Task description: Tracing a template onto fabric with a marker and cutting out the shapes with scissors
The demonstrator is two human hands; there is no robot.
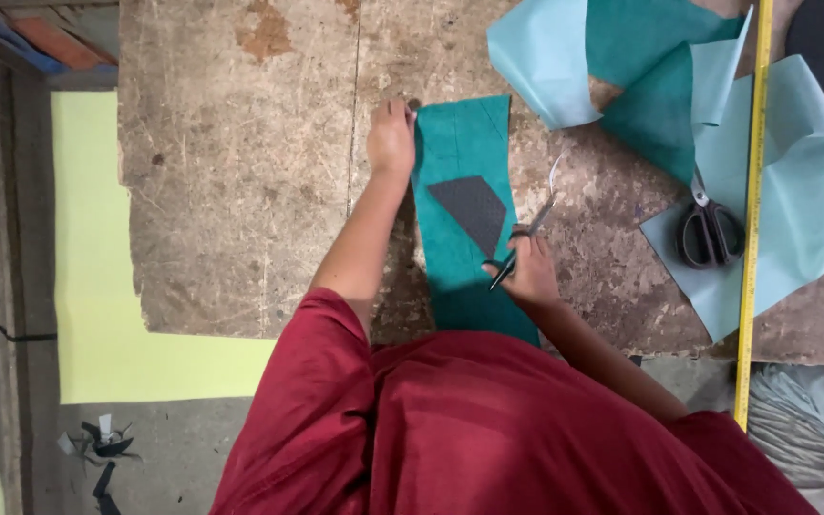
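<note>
The teal fabric strip (pixel 464 210) lies between both hands: left hand (pixel 391 140) pressing its top corner flat, right hand (pixel 529 272) gripping small scissors (pixel 525 238); the strip's near end hides under the red shirt (pixel 488 429).

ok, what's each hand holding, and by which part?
Right hand holds small scissors by the handle loops, blades pointing up and away. Left hand grips nothing; it presses on the top left edge of the teal fabric strip.

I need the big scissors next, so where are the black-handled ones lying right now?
In the head view, the black-handled scissors lie at the right of the worn table, on light blue fabric just left of the yellow measuring tape.
</note>
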